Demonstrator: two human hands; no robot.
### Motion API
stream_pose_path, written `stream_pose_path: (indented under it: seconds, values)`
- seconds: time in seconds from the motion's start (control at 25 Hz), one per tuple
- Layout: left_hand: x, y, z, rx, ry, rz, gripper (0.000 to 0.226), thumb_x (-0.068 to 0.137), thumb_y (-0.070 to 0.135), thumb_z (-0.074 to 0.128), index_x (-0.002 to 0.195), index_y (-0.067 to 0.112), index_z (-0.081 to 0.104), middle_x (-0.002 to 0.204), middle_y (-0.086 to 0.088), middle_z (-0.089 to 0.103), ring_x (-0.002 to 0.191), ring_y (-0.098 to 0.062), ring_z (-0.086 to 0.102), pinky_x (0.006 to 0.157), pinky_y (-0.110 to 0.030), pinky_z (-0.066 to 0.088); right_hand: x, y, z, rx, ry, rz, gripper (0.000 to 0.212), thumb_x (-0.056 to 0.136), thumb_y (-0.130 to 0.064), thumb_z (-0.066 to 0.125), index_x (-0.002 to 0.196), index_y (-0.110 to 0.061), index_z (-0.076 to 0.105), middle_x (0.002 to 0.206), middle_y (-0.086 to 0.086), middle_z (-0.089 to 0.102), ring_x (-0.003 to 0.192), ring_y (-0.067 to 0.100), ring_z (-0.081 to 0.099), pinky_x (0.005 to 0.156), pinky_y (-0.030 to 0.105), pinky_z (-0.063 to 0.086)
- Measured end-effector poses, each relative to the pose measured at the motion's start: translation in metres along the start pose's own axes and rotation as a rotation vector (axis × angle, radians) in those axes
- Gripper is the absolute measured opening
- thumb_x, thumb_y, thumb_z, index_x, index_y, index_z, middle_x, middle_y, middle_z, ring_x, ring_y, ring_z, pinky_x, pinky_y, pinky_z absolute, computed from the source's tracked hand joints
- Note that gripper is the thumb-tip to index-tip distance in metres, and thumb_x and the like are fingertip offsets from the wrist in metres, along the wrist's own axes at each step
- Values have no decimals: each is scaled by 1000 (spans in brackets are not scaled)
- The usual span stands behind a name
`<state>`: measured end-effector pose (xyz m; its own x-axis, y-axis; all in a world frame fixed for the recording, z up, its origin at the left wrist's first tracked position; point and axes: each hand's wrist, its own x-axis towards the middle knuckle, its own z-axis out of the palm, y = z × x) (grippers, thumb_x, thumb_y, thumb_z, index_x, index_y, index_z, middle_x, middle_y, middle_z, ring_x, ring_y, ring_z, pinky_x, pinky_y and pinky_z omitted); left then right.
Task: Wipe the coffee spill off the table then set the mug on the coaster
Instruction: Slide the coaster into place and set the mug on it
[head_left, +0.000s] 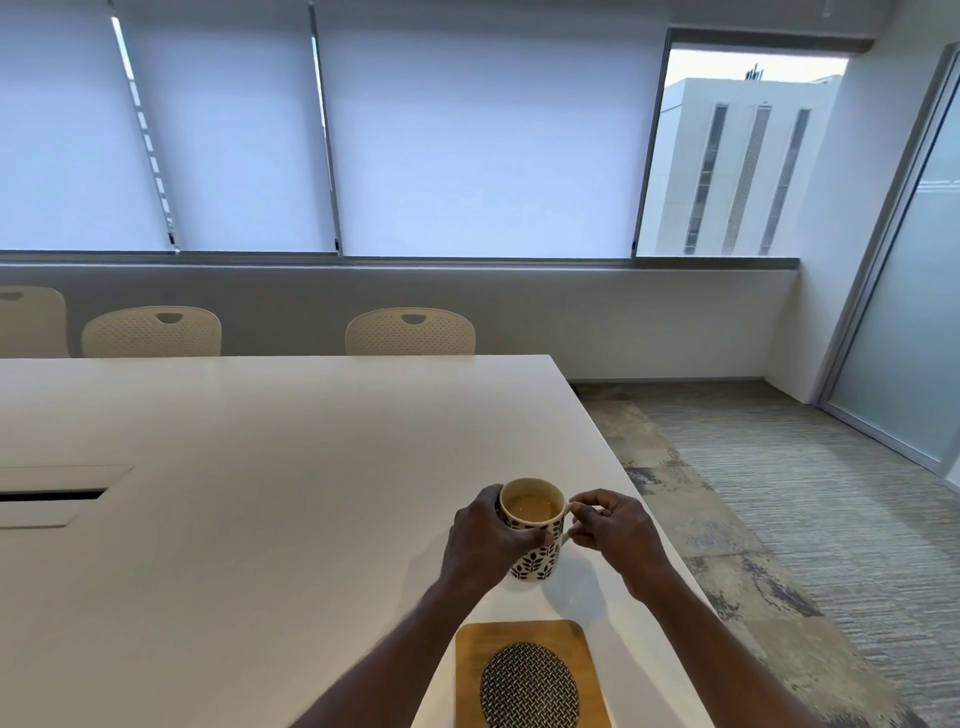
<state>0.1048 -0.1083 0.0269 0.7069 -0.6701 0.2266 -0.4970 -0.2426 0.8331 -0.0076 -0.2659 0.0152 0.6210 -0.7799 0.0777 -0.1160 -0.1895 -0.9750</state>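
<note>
Hands: left (488, 540) wraps mug (535, 545), right (613, 525) pinches handle | coaster (530, 675) near | no readable writing

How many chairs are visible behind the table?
3: one cut off at the far left, one left of centre, one near centre. The table may hide more.

**One camera, worn on my head**

I see everything from a single wide-angle view at head height, facing forward and down across the long white table (270, 447). My own forearms enter from the bottom edge, close beneath the lens. Farther off, the view reaches the blind-covered windows (467, 135) opposite.
</note>
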Motion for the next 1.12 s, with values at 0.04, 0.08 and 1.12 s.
stream_pose_path:
  seconds: [0.04,0.08,1.12]
  values:
    - [-6,2,-2,-1,0,6,70,62,48,85,121,21,60,109,6,72,96,-11,69,83,-35,60,-6,-1,-2,11,-8,4,7,89,-14,68,88,-14,76,71,12,74,67,20,73,70,37,63]
    - [-12,3,-4,0,-2,11,69,61,49,85,120,22,60,108,7,72,95,-10,69,82,-34,60,-12,-2,-3,22,-14,12,8,89,-13,68,88,-13,76,71,12,74,66,20,72,70,36,62]
    - [-126,3,-4,44,35,-63,74,44,63,80,111,37,61,94,21,72,86,7,67,78,-25,59,-124,10,-15,83,-103,104,9,88,-6,69,83,-8,76,68,18,72,64,24,70,75,46,62]
